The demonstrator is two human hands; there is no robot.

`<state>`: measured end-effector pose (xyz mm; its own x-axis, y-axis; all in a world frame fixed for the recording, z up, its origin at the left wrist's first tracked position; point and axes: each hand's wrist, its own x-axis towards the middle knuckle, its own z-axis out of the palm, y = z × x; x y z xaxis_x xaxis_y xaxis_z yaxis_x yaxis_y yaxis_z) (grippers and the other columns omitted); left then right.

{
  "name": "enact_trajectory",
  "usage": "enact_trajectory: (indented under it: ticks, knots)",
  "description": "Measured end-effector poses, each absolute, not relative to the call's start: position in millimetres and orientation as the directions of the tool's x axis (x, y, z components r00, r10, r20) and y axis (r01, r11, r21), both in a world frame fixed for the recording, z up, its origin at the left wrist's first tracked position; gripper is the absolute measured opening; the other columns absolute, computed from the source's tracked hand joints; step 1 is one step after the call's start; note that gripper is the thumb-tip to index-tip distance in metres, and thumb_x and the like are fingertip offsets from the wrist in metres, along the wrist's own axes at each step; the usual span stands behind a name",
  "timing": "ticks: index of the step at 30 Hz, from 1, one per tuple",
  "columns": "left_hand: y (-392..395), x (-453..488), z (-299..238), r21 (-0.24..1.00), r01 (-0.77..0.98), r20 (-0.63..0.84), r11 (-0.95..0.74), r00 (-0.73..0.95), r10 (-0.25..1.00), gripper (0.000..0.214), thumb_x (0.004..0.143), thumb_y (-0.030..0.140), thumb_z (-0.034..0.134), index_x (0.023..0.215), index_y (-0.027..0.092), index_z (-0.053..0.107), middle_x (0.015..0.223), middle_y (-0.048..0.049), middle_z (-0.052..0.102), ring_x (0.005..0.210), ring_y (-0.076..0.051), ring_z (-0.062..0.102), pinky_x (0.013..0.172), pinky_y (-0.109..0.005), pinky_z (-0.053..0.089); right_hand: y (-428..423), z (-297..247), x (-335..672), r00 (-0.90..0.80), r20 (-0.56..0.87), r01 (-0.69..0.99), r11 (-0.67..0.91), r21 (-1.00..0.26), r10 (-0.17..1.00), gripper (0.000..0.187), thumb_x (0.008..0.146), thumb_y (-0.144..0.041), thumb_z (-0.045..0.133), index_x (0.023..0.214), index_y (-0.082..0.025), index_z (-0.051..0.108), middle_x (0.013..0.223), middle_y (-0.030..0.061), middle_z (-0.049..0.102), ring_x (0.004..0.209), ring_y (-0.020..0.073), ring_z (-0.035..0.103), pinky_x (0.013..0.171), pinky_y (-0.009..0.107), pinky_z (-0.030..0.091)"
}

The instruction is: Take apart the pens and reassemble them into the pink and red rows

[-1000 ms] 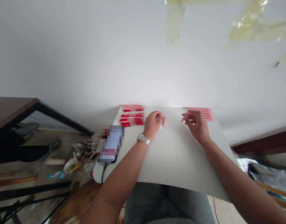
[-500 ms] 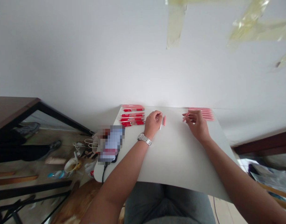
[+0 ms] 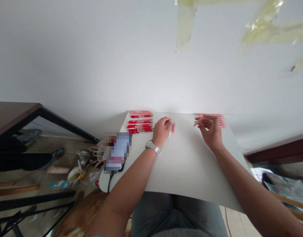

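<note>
My left hand [image 3: 161,130], with a metal watch on the wrist, rests curled on the white board [image 3: 183,164] and pinches a thin white part, with a small pink piece [image 3: 173,127] just beside the fingers. My right hand [image 3: 210,131] is closed on a pale pink pen barrel [image 3: 198,120], held over the near end of a row of pink barrels [image 3: 219,119] at the board's far right. Several red pens [image 3: 140,122] lie in rows at the far left of the board, left of my left hand.
A phone [image 3: 117,152] with a black cable lies on the board's left corner. The board rests on my lap against a white wall. A dark table [image 3: 15,118] stands at left above floor clutter with a mug [image 3: 74,175]. Another dark table edge [image 3: 277,153] is at right.
My right hand has moved a little farther away and to the right, carrying the pink barrel toward the row of barrels. My left hand has stayed put.
</note>
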<state>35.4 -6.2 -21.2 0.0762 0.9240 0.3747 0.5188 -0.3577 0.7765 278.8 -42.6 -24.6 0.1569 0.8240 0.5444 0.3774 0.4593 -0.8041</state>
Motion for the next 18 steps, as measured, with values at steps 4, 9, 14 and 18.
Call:
enact_trajectory:
  ticks: [4,9,14,18]
  knots:
    - [-5.6,35.4,-21.5,0.779,0.509,0.378,-0.366,0.084,0.922,0.015,0.099,0.029,0.056,0.093,0.023,0.069,0.09,-0.0035,0.075,0.082,-0.017,0.069,0.079,-0.03,0.054,-37.9,-28.6,283.8,0.066,0.492,0.466,0.409,-0.785,0.868,0.034,0.097,-0.047,0.064,0.12,-0.026,0.051,0.11,0.0115,0.078,0.092,0.0248,0.076,0.084,0.049,0.064]
    - [-4.9,34.9,-21.8,0.78,0.51,0.378,-0.363,0.079,0.923,0.014,0.098,0.028,0.057,0.092,0.023,0.069,0.09,-0.0033,0.075,0.082,-0.017,0.069,0.079,-0.03,0.054,-35.0,-32.5,288.1,0.07,0.47,0.42,0.401,-0.814,0.88,0.035,0.097,-0.047,0.065,0.121,-0.026,0.049,0.111,0.0115,0.078,0.092,0.0249,0.077,0.084,0.048,0.064]
    - [-4.6,35.1,-21.7,0.774,0.518,0.379,-0.364,0.082,0.922,0.015,0.099,0.028,0.057,0.093,0.023,0.069,0.09,-0.0033,0.075,0.082,-0.017,0.069,0.079,-0.03,0.054,-38.3,-28.4,286.3,0.118,0.487,0.363,0.419,-0.833,0.866,0.038,0.094,-0.048,0.068,0.119,-0.027,0.048,0.109,0.0106,0.077,0.094,0.026,0.077,0.082,0.047,0.065]
    - [-4.7,35.4,-21.6,0.775,0.52,0.375,-0.358,0.077,0.924,0.016,0.099,0.028,0.057,0.091,0.023,0.069,0.089,-0.0031,0.075,0.082,-0.017,0.069,0.079,-0.03,0.054,-40.1,-26.3,285.1,0.128,0.493,0.345,0.428,-0.835,0.86,0.038,0.094,-0.048,0.068,0.12,-0.028,0.048,0.108,0.0091,0.077,0.094,0.0254,0.076,0.082,0.047,0.064]
